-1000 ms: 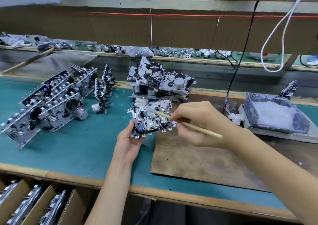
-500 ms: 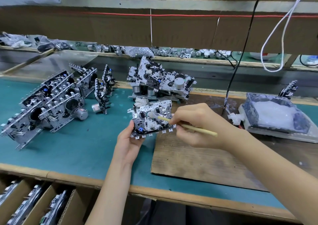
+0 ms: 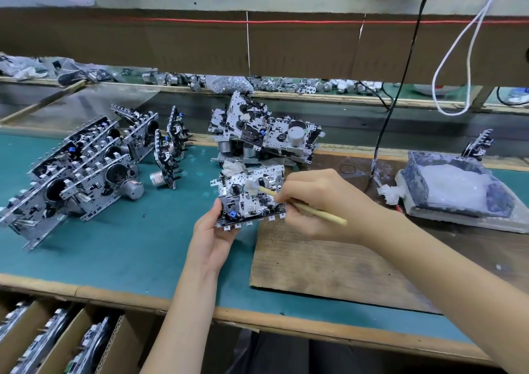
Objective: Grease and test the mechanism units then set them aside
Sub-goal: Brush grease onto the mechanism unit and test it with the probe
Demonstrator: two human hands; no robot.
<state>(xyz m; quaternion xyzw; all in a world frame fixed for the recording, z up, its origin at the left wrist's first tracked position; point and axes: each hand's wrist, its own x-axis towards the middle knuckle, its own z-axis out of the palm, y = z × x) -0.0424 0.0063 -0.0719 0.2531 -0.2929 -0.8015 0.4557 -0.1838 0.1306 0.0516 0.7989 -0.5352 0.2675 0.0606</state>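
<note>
One mechanism unit [image 3: 246, 204] is held up over the middle of the bench [image 3: 128, 245], face tilted toward the camera, just above the left edge of one wooden board [image 3: 329, 265]. It is grasped by the left hand [image 3: 210, 239] at its near left corner; the thumb is seen on the left edge, the fingers are hidden beneath. One brush [image 3: 320, 213] is pinched in the right hand [image 3: 317, 202], fingers curled round the pale stick. Its white tip is laid on the upper middle of the unit's face, up and right of the left hand's grip.

Other units counted:
- A leaning row [image 3: 80, 167] toward the bench's left edge: roughly five, exact count not readable.
- Two upright units [image 3: 164, 159] just right of that row.
- A pile [image 3: 266, 133] at the back edge, directly behind the held unit: at least two, number unclear.
- One lone unit [image 3: 478, 144] at the back right.

One plastic-wrapped grease tub [image 3: 455, 190] is set toward the right edge, well apart from the held unit. Three cardboard compartments [image 3: 71, 342] with more units are seen below the front left corner.
</note>
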